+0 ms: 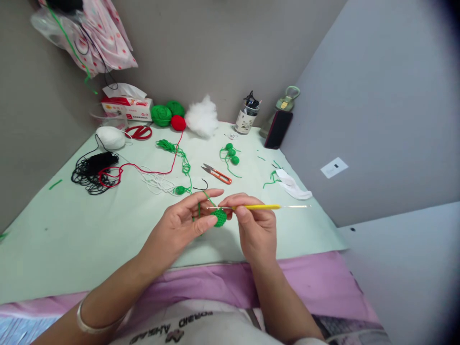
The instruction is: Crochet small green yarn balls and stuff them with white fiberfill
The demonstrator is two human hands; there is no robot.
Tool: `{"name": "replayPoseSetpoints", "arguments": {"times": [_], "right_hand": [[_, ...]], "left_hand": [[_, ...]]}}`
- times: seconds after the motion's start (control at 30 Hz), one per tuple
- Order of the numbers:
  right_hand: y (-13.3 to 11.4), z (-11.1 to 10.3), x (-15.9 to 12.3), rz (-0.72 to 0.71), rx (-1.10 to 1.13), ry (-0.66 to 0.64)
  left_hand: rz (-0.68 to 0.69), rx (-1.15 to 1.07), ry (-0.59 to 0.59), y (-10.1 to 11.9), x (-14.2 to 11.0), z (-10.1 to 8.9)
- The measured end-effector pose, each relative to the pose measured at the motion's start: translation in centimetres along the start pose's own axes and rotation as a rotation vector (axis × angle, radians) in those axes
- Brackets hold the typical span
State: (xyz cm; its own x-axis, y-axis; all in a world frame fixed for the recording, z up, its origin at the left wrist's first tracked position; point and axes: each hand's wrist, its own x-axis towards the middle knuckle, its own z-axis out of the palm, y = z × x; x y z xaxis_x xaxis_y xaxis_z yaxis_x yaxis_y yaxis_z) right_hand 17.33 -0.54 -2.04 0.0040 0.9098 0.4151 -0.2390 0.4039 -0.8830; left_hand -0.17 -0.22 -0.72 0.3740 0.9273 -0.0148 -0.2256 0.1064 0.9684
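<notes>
My left hand pinches a small round green crochet piece between thumb and fingers, with green yarn looped over the index finger. My right hand grips a yellow-handled crochet hook that lies level, its metal end pointing right and its hook end at the green piece. Both hands hover over the near part of a pale green table.
On the table lie orange thread snips, small green crochet balls, tangled black, red and white yarn, red scissors, green and red yarn balls, white stuffing, a tissue box, a cup, a phone.
</notes>
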Motion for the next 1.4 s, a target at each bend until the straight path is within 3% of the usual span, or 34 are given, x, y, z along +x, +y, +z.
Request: {"name": "replayPoseSetpoints", "arguments": {"times": [0.17, 0.33, 0.47, 0.57, 0.7, 0.77, 0.83, 0.93, 1.0, 1.23, 1.33, 1.4], "right_hand": [[0.1, -0.1, 0.3, 0.101, 0.151, 0.008], [-0.4, 0.0, 0.2, 0.04, 0.074, -0.025], [-1.1, 0.0, -0.2, -0.146, -0.225, -0.061], [-1.1, 0.1, -0.6, -0.401, -0.547, -0.141], [-0.3, 0.3, -1.1, -0.692, -0.933, -0.104], [-0.1, 0.4, -1.1, -0.638, -0.863, -0.059], [-0.2, 0.3, -0.9, -0.456, -0.635, 0.01], [-0.5, 0.3, -0.3, -0.182, -0.228, 0.101], [-0.6, 0.4, 0.1, -0.095, -0.071, 0.084], [0.1, 0.8, -0.2, -0.204, -0.304, 0.026], [0.6, 0.5, -0.8, -0.357, -0.57, -0.026], [0.7, 0.3, -0.9, -0.447, -0.652, -0.044]], "left_hand": [[-0.01, 0.007, 0.063, -0.2, -0.1, 0.1], [0.012, 0.044, 0.081, -0.2, 0.0, 0.0], [0.049, 0.133, 0.141, -0.1, -0.1, 0.2], [0.1, 0.152, 0.201, -0.2, -0.2, 0.7], [-0.014, -0.124, 0.129, -0.5, 0.0, 1.1], [-0.138, -0.293, 0.042, -0.4, 0.2, 0.9], [-0.215, -0.38, 0.002, -0.3, 0.5, 0.6], [-0.18, -0.361, 0.032, 0.0, 0.6, 0.2], [-0.125, -0.297, 0.041, 0.2, 0.5, 0.3], [-0.02, -0.116, 0.122, 0.0, 0.2, 1.2], [-0.038, -0.217, 0.14, -0.2, 0.5, 1.3], [-0.116, -0.338, 0.076, -0.2, 0.7, 1.1]]}}
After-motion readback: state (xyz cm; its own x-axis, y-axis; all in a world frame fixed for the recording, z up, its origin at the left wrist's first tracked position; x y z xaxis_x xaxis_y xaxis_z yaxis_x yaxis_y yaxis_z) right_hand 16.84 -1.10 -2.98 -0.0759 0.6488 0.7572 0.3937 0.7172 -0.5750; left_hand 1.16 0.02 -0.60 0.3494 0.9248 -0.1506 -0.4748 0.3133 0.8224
